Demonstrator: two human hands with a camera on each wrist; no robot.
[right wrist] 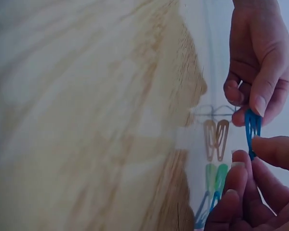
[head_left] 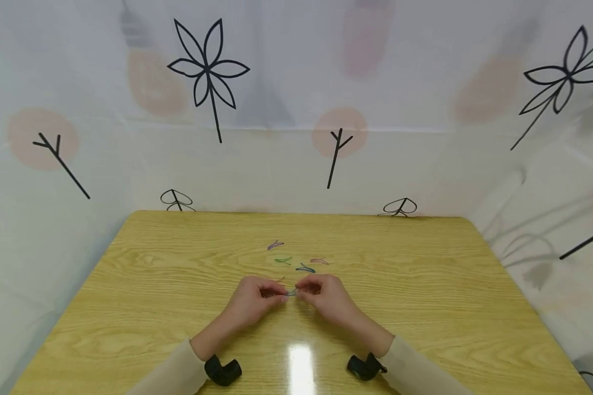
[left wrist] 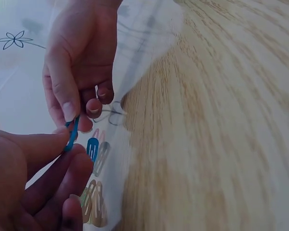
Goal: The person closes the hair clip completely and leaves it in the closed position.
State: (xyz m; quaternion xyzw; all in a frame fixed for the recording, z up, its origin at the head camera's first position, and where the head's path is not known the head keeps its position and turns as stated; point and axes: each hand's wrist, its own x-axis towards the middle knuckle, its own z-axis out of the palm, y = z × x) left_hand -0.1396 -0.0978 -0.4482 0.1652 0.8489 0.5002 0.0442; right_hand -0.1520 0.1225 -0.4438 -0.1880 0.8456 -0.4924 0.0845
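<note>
Both left hand [head_left: 252, 299] and right hand [head_left: 330, 297] pinch one blue snap hair clip [right wrist: 253, 127]; bending it seems the present step; next move calls for gentle, even pressure.

A glossy wood-grain table [head_left: 425, 263] (yellowish, with rounded far corners) carries small hair clips. A purple clip [head_left: 275, 245] lies farthest back; nearer come a green clip [head_left: 283, 260] and, to its right, a pink clip [head_left: 319, 260] — then a blue clip [head_left: 305, 269], just in front of the pink one — and, nearest, a partly hidden orange clip [head_left: 280, 280].
</note>
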